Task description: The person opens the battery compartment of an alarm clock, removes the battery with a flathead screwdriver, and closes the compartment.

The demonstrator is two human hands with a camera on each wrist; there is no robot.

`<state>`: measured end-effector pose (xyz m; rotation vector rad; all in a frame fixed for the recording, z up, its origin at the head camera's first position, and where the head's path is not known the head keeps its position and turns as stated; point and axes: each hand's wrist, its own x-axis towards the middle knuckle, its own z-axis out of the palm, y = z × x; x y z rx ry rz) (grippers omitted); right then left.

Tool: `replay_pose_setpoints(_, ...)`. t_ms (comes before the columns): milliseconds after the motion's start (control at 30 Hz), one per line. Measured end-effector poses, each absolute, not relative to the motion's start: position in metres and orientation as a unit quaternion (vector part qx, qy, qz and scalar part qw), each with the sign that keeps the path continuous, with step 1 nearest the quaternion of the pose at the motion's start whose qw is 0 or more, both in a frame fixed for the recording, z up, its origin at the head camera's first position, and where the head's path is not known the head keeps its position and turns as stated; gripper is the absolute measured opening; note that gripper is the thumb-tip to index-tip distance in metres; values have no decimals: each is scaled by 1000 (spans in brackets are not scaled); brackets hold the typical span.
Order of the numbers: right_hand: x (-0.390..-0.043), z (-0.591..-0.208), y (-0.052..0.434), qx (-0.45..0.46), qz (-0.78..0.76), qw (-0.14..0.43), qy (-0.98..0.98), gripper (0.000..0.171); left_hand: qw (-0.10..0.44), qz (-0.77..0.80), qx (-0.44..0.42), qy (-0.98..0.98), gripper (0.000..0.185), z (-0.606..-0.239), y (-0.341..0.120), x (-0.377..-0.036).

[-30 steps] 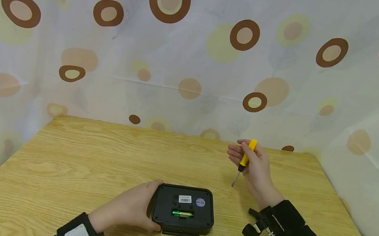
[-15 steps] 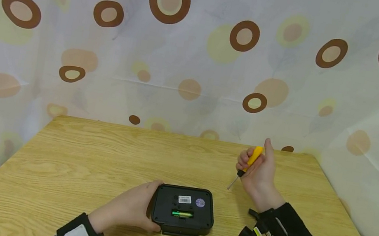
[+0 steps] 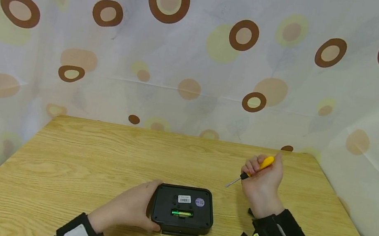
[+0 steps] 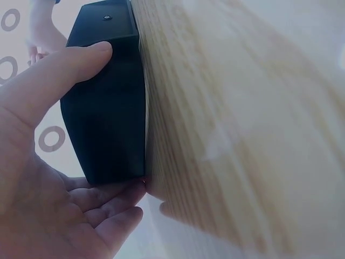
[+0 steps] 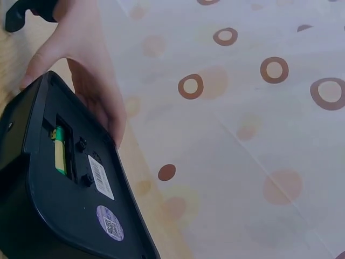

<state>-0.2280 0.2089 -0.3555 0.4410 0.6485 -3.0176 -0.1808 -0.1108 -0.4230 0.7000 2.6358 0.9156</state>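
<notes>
A black box-shaped device (image 3: 190, 227) lies on the table with its back face up. Its uncovered battery slot holds a green battery (image 3: 182, 213), visible also in the right wrist view as a green and yellow cell (image 5: 59, 151). My left hand (image 3: 137, 206) grips the device's left end, thumb (image 4: 89, 59) on the near side and fingers round the far side. Off to the right and above the table, my right hand (image 3: 263, 187) holds a yellow-handled screwdriver (image 3: 267, 162), its fingers curled round the handle and its thin shaft pointing down left toward the device.
The wooden table (image 3: 112, 151) is backed and flanked by a pale curtain (image 3: 193, 52) with brown ring patterns. A barcode sticker (image 3: 184, 199) and a purple round sticker (image 3: 199, 202) are on the device's back.
My right hand has shifted right and slightly toward me, its fingers curling round the screwdriver, which now tilts closer to level. My left hand and the device have stayed put.
</notes>
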Motion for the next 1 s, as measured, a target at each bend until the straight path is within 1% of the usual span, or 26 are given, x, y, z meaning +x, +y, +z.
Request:
replay_pose_setpoints(200, -225, -357, 209, 137, -967, -1, 214, 59, 129, 317, 243, 908, 118, -421, -111, -180)
replay_pose_setpoints(400, -224, -357, 212, 147, -970, 11, 194, 56, 127, 319, 243, 907, 117, -422, -111, -180)
replay_pose_setpoints(767, -216, -363, 208, 76, -964, 36, 253, 67, 128, 319, 244, 907, 116, -421, -111, -179)
replay_pose_setpoints(1000, -214, -366, 204, 64, -959, 40, 271, 70, 130, 319, 245, 906, 117, -421, -111, -180)
